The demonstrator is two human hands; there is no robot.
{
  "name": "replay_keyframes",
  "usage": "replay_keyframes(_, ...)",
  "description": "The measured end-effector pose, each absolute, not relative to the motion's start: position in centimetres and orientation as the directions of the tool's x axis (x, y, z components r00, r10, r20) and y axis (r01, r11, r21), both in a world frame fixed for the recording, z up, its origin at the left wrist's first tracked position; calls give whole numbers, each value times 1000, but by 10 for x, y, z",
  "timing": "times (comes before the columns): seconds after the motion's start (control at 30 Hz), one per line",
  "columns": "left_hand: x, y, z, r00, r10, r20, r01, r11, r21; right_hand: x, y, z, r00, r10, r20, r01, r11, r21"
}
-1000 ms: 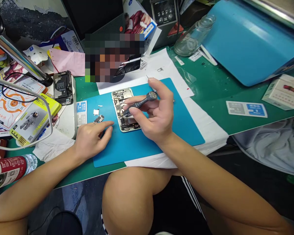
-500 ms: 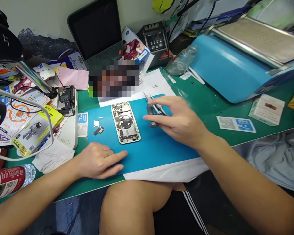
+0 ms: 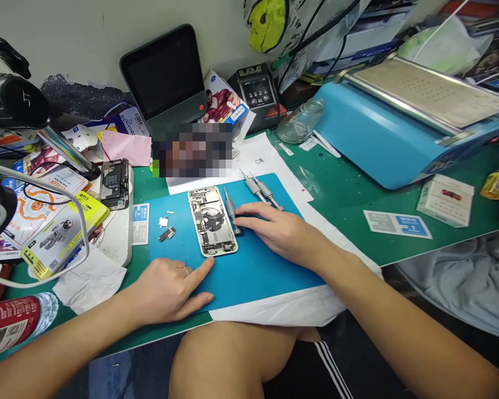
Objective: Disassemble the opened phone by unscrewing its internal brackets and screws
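Plainly, the blue mat (image 3: 258, 277) stretches beneath both hands. The left hand (image 3: 166, 291) points its forefinger, thumb apart, nothing visible in it; the right hand (image 3: 283, 233) reaches inward, fingers extended, thumb hidden, so I can't tell whether it grips. Between them lies the opened phone (image 3: 213, 221), long axis running away, left forefinger nearest, at its near end. Alongside, almost parallel, the grey screwdriver (image 3: 229, 204) meets the right fingertips.

Yellow box (image 3: 62, 235): "BATTERY", blurred. Blue-grey card (image 3: 398, 224) at right: likely "2". Other print too small.
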State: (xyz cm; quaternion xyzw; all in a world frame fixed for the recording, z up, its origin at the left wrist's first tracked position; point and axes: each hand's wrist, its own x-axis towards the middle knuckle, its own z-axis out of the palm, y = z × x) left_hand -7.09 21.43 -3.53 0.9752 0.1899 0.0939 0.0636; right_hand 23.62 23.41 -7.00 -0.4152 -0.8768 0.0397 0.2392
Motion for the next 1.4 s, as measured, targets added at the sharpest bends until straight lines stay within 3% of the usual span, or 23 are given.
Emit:
replay_keyframes(0.1,-71,215,-35,909,394,139,373,-915,157,241,227,-64,-495,743,450,705,646,-293)
replay_keyframes(0.23,-72,215,-36,910,396,120,375,-912,164,257,225,-58,-225,825,518,793,464,-394)
replay_keyframes(0.37,-73,215,-38,908,399,126,379,-911,161,272,226,-64,-34,908,418,836,255,-486)
replay_keyframes(0.5,-72,216,-39,907,399,134,378,-912,160,276,223,-72,-65,941,332,857,223,-465)
replay_keyframes(1.4,-71,215,-38,901,401,166,379,-913,151,259,227,-67,-129,954,272,866,242,-438)
